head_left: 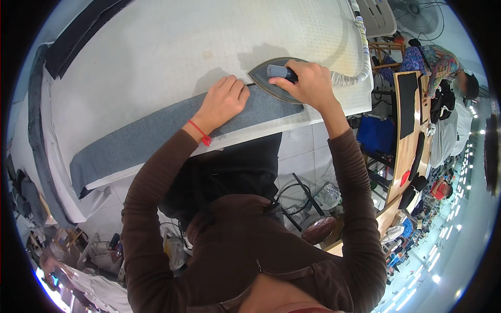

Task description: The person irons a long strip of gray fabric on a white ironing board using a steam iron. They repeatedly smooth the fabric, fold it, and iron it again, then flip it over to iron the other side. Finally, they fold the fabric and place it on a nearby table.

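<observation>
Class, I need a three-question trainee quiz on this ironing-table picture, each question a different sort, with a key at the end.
1. True or false: the right hand grips the handle of the iron.
2. Multiple choice: the left hand rests on A) the hose, B) the grey fabric strip, C) the floor.
3. Fill in: the iron stands at the strip's ____ end, as the wearer sees it.

Key
1. True. The fingers wrap the handle, and the wrapped hose leads off to the right.
2. B. The hand lies flat on the strip, just left of the iron, on the white padded table.
3. Right.
</observation>
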A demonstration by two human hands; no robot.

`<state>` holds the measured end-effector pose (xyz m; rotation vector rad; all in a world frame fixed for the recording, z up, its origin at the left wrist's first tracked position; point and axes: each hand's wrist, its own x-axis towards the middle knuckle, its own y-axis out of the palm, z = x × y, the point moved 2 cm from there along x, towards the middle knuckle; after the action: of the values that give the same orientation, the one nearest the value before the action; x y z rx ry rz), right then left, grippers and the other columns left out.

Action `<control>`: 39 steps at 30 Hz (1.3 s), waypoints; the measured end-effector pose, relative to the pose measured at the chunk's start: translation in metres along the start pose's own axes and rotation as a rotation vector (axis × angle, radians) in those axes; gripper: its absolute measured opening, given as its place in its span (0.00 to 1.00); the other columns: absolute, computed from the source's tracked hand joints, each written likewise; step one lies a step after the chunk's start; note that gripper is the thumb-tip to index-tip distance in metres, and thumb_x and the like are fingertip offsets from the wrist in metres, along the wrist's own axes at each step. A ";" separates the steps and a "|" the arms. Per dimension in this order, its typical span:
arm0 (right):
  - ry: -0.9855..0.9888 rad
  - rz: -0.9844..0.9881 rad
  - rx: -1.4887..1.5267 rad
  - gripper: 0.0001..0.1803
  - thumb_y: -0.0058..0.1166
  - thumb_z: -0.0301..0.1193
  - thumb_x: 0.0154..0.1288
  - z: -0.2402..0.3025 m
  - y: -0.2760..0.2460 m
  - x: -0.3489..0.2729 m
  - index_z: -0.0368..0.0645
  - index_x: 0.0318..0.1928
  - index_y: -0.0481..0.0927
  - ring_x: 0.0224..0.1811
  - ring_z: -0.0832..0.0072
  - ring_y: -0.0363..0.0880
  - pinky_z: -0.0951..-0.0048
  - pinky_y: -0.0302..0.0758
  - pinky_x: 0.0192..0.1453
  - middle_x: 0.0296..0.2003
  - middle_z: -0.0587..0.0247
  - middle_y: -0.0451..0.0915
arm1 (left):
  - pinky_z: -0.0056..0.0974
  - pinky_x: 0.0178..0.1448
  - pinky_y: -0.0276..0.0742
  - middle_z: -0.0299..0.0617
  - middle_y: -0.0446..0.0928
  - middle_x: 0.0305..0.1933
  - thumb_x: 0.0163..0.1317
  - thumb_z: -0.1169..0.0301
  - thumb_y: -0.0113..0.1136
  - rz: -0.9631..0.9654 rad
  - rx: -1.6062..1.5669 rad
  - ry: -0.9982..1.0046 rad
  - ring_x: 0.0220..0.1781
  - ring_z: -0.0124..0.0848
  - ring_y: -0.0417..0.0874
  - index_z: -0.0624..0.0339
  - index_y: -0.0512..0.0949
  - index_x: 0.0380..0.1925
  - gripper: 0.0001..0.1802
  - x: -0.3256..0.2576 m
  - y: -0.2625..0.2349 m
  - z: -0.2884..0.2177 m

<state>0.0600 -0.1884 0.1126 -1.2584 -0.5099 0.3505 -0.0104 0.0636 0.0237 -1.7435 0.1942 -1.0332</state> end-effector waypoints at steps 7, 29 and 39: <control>-0.005 -0.009 0.008 0.35 0.77 0.68 0.65 0.009 0.002 0.003 0.44 0.39 0.94 0.24 0.60 0.89 0.61 0.82 0.32 0.23 0.60 0.87 | 0.46 0.59 0.83 0.42 0.84 0.46 0.62 0.76 0.74 0.095 -0.147 -0.246 0.52 0.43 0.85 0.61 0.87 0.44 0.11 -0.010 -0.014 0.010; -0.039 -0.008 0.054 0.35 0.79 0.67 0.62 0.020 0.005 0.004 0.43 0.38 0.94 0.24 0.58 0.88 0.61 0.81 0.31 0.23 0.59 0.87 | 0.42 0.59 0.87 0.43 0.84 0.51 0.60 0.77 0.70 0.076 -0.122 -0.078 0.55 0.40 0.86 0.67 0.89 0.49 0.15 -0.027 -0.029 0.014; -0.072 -0.027 0.055 0.35 0.79 0.67 0.62 0.031 0.010 0.005 0.43 0.38 0.93 0.23 0.59 0.88 0.62 0.81 0.30 0.22 0.61 0.86 | 0.47 0.60 0.84 0.43 0.85 0.50 0.62 0.76 0.72 0.100 -0.195 -0.267 0.55 0.44 0.84 0.62 0.90 0.47 0.12 -0.033 -0.032 0.013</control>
<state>0.0475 -0.1582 0.1105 -1.1876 -0.5749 0.3860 -0.0318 0.1054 0.0316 -2.0072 0.2159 -0.7194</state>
